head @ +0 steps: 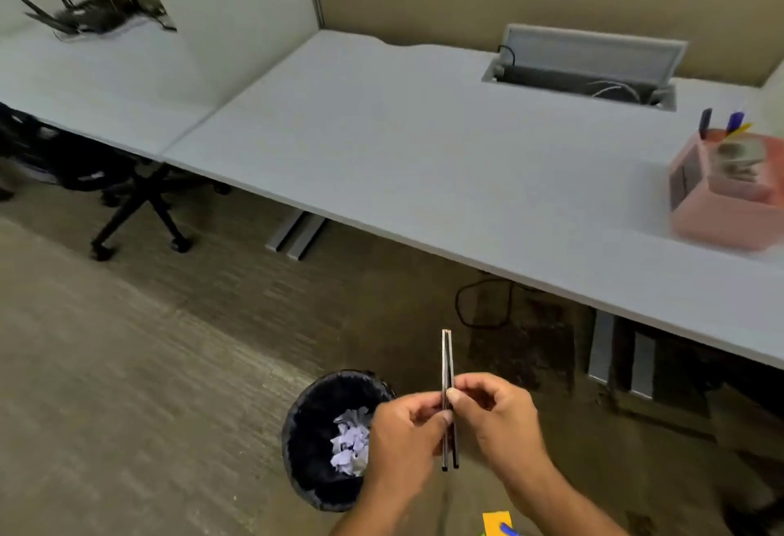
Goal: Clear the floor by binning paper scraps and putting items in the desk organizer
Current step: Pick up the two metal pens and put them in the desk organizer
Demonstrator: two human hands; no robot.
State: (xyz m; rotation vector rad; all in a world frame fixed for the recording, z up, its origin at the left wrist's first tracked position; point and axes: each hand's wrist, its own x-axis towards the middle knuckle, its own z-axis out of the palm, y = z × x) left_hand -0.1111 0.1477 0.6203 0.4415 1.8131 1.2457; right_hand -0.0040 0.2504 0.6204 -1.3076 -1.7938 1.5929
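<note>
Two thin dark pencils (447, 366) stand upright side by side at the bottom centre, pinched between both hands. My left hand (403, 438) grips them from the left and my right hand (496, 421) from the right, both above the floor. Just left of my hands stands a black-lined waste bin (305, 429) holding crumpled pale paper scraps (350, 442). A pink desk organizer (721, 192) sits on the grey desk (424, 145) at the far right, with pens sticking up from it. A yellow item (496, 523) with a blue pen lies on the floor at the bottom edge.
A black office chair (127, 192) stands under the left desk. A white divider panel (237, 18) separates the two desks. An open cable tray (585, 77) is set into the desk's back. A black cable (483, 302) loops on the carpet under the desk.
</note>
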